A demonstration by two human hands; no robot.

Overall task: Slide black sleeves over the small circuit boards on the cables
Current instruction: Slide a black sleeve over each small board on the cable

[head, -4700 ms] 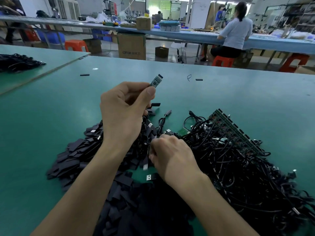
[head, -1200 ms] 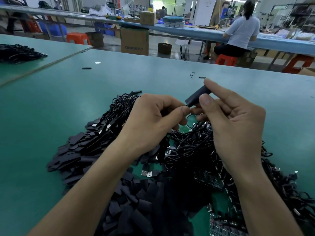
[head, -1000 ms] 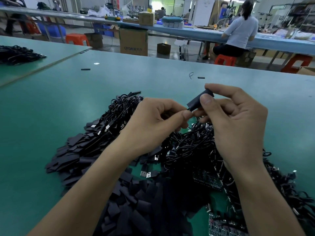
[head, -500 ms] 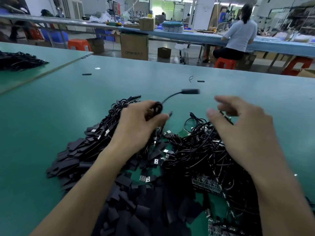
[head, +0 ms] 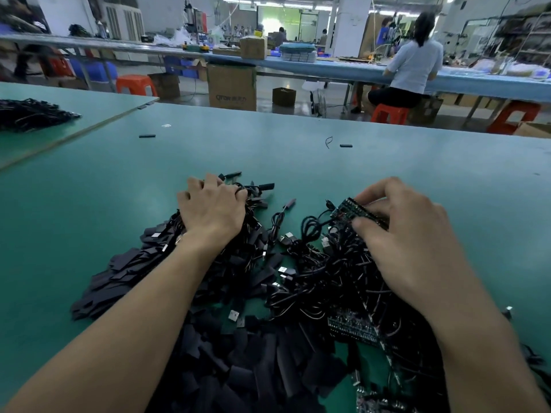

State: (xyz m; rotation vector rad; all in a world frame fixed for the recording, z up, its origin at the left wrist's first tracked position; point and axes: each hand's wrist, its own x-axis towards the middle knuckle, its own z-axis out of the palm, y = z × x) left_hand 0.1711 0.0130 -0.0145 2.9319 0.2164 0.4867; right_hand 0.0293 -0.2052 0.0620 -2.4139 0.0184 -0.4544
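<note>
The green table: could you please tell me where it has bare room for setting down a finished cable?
Bare green table runs left of the sleeve pile, and beyond the left hand and right hand up to two stray black pieces. Right of the right hand is bare too. Crowded: the cable tangle between the hands, down to the near edge.

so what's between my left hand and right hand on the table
In the head view, loose black cables with silver plugs and a patch of bare green table lie between the left hand and the right hand.
</note>
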